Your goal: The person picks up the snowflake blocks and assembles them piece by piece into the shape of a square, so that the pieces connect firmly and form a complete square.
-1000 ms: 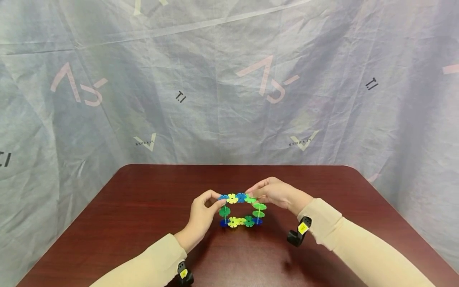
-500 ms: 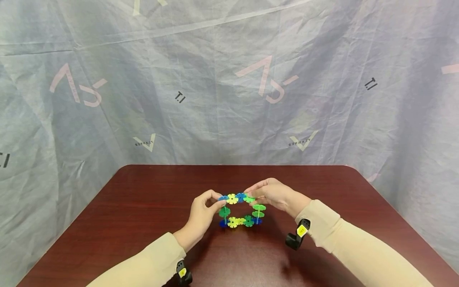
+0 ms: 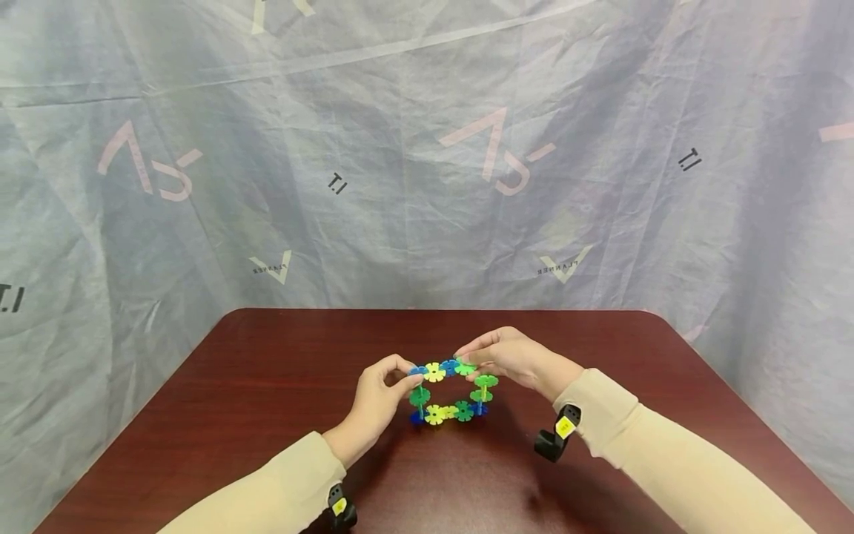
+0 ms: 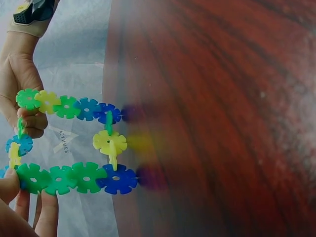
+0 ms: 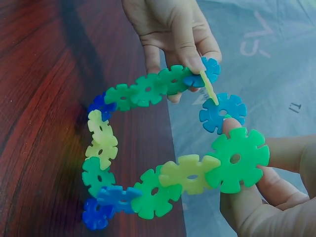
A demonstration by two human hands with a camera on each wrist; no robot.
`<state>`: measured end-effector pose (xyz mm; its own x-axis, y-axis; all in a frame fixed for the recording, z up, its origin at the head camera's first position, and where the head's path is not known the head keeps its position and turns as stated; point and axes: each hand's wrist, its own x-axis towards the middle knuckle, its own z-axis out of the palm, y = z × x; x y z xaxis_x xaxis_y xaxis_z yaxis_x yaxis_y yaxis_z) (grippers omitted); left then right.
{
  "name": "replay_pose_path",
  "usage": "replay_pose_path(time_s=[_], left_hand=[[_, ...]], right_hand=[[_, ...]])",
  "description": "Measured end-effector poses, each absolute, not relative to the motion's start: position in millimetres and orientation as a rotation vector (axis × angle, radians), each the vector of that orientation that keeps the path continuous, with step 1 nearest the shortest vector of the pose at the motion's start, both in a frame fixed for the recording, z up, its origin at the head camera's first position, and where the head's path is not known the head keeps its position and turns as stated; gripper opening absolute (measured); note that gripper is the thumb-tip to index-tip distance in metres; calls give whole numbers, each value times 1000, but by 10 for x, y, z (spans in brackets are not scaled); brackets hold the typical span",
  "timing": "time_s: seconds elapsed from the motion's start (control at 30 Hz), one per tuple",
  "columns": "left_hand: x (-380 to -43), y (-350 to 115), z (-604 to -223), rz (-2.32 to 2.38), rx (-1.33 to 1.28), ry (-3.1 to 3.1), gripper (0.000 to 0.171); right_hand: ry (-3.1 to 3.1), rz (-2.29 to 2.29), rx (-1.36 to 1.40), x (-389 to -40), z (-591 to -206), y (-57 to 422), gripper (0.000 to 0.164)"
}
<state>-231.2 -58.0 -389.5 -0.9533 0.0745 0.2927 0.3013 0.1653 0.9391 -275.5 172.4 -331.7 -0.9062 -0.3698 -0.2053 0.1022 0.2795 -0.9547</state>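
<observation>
Interlocking plastic snowflake discs in blue, green and yellow form a closed, roughly rectangular loop [image 3: 435, 372], standing on edge over the table. My left hand [image 3: 375, 397] pinches its upper left corner between thumb and fingers, at a blue disc [image 5: 211, 69]. At the upper right corner my right hand [image 3: 514, 361] grips a bright green disc [image 5: 247, 170]. A dark blue disc [image 4: 117, 183] at a bottom corner sits right at the tabletop, with its reflection beside it. In the right wrist view, a light blue disc [image 5: 222, 112] hangs between the two hands.
The dark red-brown wooden table [image 3: 280, 363] has rounded far corners. Behind it hangs a creased grey sheet [image 3: 400, 222] with printed letters. A black wrist camera [image 3: 552, 441] juts from the right cuff, and another wrist camera [image 3: 342, 512] from the left cuff.
The right side of the loop and my right hand have risen very slightly. My left hand keeps its hold on the left corner, nearly still.
</observation>
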Motion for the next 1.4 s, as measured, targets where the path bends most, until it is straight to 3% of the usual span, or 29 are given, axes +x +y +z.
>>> replay_pose_path(time_s=[1.13, 1.4], left_hand=[[-2304, -587, -3932, -1965, -293, -2231, 13], [-2297, -591, -3947, -1976, -283, -2244, 17]], right_hand=[[2319, -1569, -511, -2670, -3422, 2118, 44], [2321, -1624, -537, -2669, -3457, 2163, 31]])
